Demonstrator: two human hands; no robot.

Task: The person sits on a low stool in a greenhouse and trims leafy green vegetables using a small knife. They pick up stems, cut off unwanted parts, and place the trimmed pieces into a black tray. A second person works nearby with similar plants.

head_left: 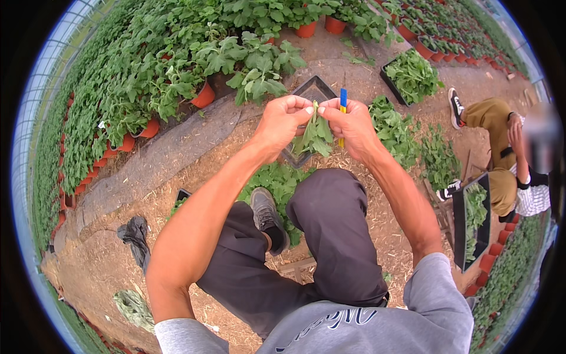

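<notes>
My left hand (285,121) and my right hand (352,126) meet in front of my knees, thumbs almost touching. Between them both sets of fingers pinch the stem end of a leafy green cutting (319,135), whose leaves hang down. A slim blue-and-yellow tool (343,98) stands upright in my right hand, held among the fingers; its kind is unclear. Under the hands lies a black plastic tray (328,86), partly hidden by them. A heap of cut greens (283,179) lies on the ground by my shoe, and another pile of cuttings (395,132) lies right of my right hand.
Potted leafy plants (177,57) in orange pots fill the upper left. A black tray of cuttings (411,77) sits at upper right. Another person (491,119) sits at the right beside a long black tray (484,221) of greens. Dark plastic (135,232) lies at left.
</notes>
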